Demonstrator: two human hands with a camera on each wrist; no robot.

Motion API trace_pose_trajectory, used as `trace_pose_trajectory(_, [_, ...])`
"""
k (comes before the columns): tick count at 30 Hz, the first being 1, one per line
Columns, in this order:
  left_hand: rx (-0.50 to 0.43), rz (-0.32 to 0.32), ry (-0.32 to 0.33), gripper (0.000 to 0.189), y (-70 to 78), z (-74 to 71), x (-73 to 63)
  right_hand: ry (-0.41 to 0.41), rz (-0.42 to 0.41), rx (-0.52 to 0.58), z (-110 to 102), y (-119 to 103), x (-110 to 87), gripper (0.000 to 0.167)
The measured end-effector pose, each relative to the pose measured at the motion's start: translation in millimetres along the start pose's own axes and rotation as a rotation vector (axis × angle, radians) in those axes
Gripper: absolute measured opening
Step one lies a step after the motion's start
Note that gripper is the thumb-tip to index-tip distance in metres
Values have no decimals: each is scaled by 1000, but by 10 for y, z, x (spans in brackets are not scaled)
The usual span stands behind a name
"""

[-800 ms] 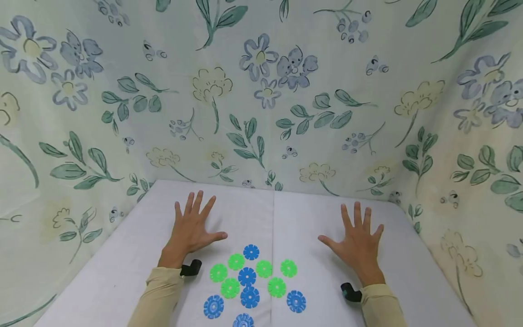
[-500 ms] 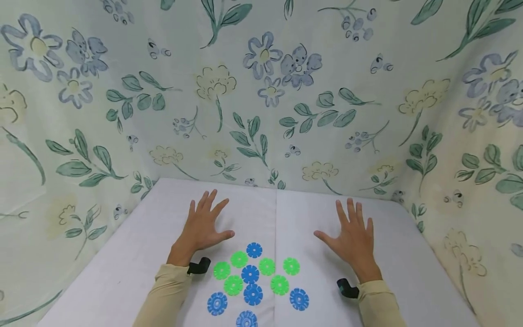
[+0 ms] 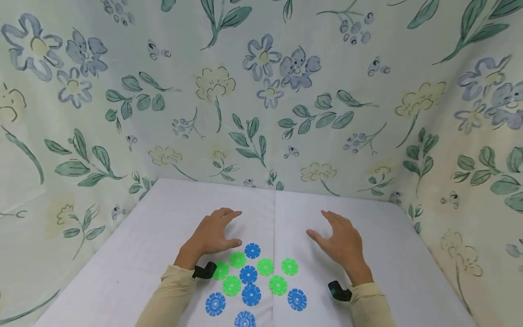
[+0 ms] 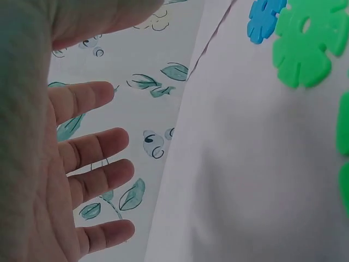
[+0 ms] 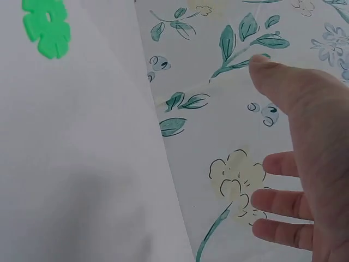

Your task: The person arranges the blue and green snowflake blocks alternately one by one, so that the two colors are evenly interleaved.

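Note:
Both hands are bare and hold nothing. My left hand point(image 3: 209, 234) hovers above the white table at the upper left of a group of notched plastic discs, its thumb near the top blue disc point(image 3: 252, 250). In the left wrist view its fingers are spread and slightly bent, apart from a green disc point(image 4: 311, 41). Right of the group, my right hand point(image 3: 343, 241) hovers with thumb and fingers apart. The green disc point(image 3: 289, 267) lies nearest to it. Other green discs and blue discs lie flat between the hands, and a blue disc point(image 3: 245, 319) is cut off by the bottom edge.
The white-covered table point(image 3: 408, 272) has a seam running down its middle. Floral cloth point(image 3: 261, 113) hangs behind it and at both sides. A black wrist device point(image 3: 205, 271) on the left sleeve hangs close to a green disc; another black device point(image 3: 340, 291) is on the right wrist.
Both hands have moved inward, towards each other. Their fingers, widely spread and straight before, are now closer together and gently bent. The discs lie as they did.

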State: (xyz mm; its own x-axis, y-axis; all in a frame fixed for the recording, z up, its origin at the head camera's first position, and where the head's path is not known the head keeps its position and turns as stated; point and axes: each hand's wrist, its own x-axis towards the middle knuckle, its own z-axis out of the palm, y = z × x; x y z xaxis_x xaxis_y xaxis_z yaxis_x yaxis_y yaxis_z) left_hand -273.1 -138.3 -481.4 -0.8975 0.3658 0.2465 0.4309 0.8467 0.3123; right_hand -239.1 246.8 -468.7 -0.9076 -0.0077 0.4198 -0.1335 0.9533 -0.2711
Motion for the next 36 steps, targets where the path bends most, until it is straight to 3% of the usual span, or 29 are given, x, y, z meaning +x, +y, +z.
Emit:
trace_pose_trajectory(8, [-85, 72, -74, 73, 106, 83, 52, -160, 49, 180, -51, -123, -77, 72])
trace_pose_trajectory(13, [-112, 69, -113, 72, 166, 105, 62, -187, 32, 189, 0, -177, -82, 64])
trace_pose_trajectory(17, [-191, 64, -160, 67, 215, 120, 53, -206, 11, 223, 6, -206, -101, 59])
trace_pose_trajectory(22, [-280, 58, -239, 61, 246, 169, 35, -319, -35, 334, 47, -196, -109, 53])
trace_pose_trajectory(30, [-267, 52, -251, 58, 257, 250, 35, -497, -119, 400, 170, -209, -112, 45])
trace_pose_trajectory(36, [-175, 59, -263, 53, 269, 315, 34, -607, -128, 407, 218, -216, -166, 45])
